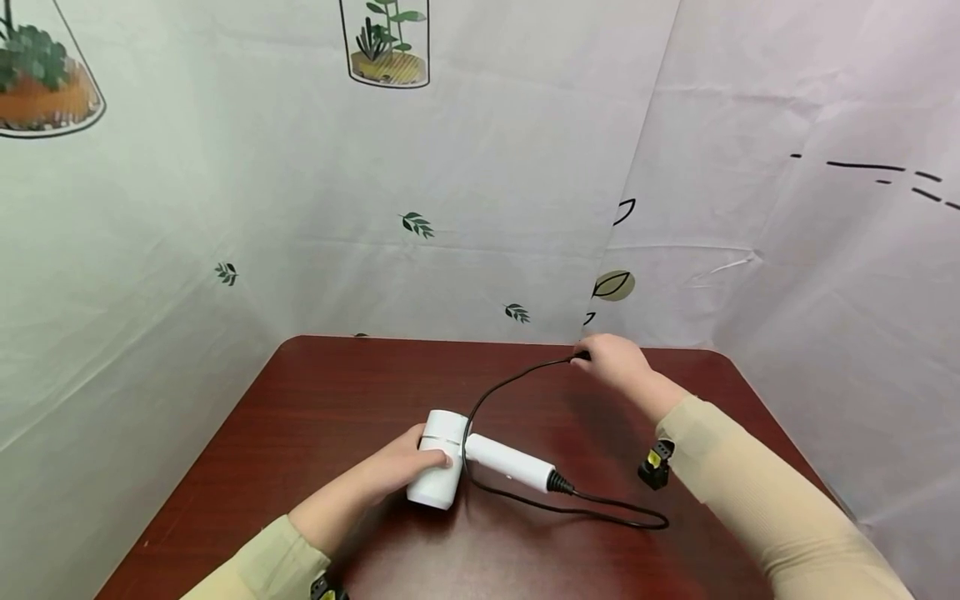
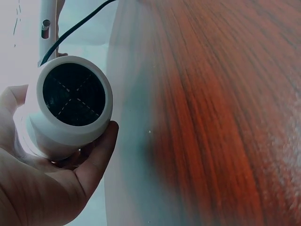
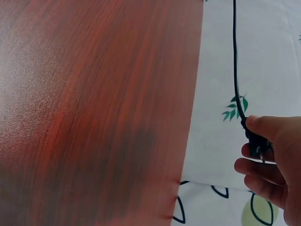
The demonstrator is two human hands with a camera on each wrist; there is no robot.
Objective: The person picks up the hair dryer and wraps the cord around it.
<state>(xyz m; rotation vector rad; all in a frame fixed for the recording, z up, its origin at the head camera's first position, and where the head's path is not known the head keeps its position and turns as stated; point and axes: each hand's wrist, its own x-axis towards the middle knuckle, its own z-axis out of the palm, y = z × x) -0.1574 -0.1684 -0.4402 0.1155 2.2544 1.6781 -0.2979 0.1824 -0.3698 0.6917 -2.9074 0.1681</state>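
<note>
A white hair dryer [image 1: 517, 463] lies in the middle of the view, its handle pointing right. My left hand [image 1: 401, 460] grips its head, thumb across the top. In the left wrist view the dryer's round dark nozzle opening [image 2: 74, 94] faces the camera, and fingers curl beneath the white barrel. Farther back and to the right, my right hand [image 1: 617, 360] pinches the black plug [image 3: 256, 143] between thumb and fingers, its metal prongs showing. From the handle's end the black cord [image 1: 525, 372] loops right, passes over the dryer, and rises to the plug.
The dark red wooden table [image 1: 300, 417] runs back to a pale cloth wall [image 1: 487, 167] printed with leaves and potted plants. Similar cloth stands along both sides. A slack bend of cord lies near the right forearm.
</note>
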